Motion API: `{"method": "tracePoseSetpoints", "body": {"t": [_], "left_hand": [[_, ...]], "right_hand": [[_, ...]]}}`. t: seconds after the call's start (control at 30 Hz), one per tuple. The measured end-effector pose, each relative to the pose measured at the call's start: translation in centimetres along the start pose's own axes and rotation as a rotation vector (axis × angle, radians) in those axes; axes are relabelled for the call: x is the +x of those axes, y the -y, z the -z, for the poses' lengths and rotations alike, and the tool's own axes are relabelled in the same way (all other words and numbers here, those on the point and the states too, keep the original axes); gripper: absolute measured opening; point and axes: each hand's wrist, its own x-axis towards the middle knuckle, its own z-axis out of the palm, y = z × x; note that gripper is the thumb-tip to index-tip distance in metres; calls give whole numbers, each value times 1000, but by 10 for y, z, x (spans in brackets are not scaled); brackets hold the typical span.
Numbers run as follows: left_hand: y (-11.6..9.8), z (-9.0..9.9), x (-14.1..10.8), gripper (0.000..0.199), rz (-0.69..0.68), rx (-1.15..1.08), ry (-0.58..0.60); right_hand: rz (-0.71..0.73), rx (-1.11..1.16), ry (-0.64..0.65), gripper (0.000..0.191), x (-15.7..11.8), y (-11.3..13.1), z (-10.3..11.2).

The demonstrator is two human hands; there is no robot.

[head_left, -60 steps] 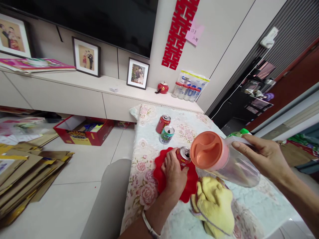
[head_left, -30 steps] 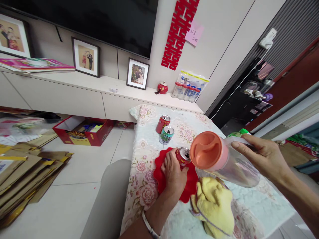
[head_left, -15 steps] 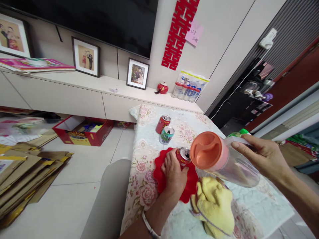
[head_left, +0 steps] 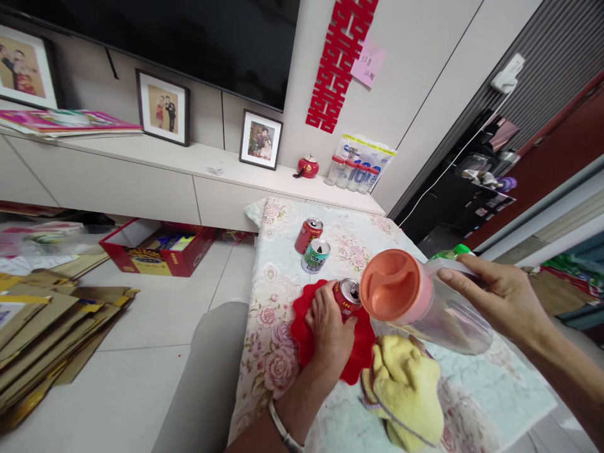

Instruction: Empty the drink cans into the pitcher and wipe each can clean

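Note:
My left hand (head_left: 329, 327) is closed round an opened red drink can (head_left: 348, 294) that stands on a red scalloped plate (head_left: 359, 360). With its fingers wrapped round the handle, my right hand (head_left: 495, 289) holds a clear plastic pitcher (head_left: 455, 314) with an orange lid (head_left: 391, 286). The pitcher is tipped on its side, its lid end close beside the can's top. Whether any liquid runs between them cannot be made out. Behind the plate stand a green and white can (head_left: 316, 257) and another red can (head_left: 309, 235), both opened. A crumpled yellow cloth (head_left: 408, 390) lies right of the plate.
A flowered cloth covers the table (head_left: 274, 340). Behind it, a white cabinet (head_left: 221, 182) carries framed photos, a red pot (head_left: 308, 166) and several red-lidded jars (head_left: 352, 173). A green-capped bottle (head_left: 460, 250) shows behind the pitcher. Flattened cardboard (head_left: 56, 333) and a red box (head_left: 160, 255) lie on the floor.

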Motion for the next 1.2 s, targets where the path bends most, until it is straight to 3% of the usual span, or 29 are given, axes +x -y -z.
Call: {"method": "tracePoseSetpoints", "body": {"t": [1.2], "left_hand": [[1,0,0,68,-14,1,-4]], "right_hand": [[2,6,27,57,0,0,1]]}}
